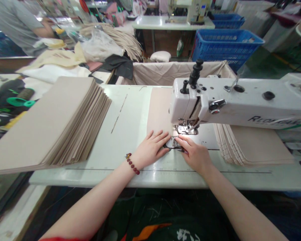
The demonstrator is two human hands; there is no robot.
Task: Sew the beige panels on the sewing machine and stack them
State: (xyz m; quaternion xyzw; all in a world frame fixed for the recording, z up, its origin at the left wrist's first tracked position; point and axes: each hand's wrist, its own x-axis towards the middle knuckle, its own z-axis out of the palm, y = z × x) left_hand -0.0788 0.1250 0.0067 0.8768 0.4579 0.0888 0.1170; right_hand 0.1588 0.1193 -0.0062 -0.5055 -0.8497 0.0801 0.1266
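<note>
My left hand lies flat with its fingers stretched over the near edge of a beige fabric panel. The panel runs back along the left side of the sewing machine head. My right hand is beside the presser foot, index finger reaching toward it and the other fingers curled. Under those fingers is a small dark metal tool, which looks like thread snips; its grip is partly hidden. Its other end lies close to my left thumb.
A tall stack of beige panels stands at the left of the table. More panels lie fanned under the machine arm. Behind the table are a cloth-lined bin and blue crates. A person works at back left.
</note>
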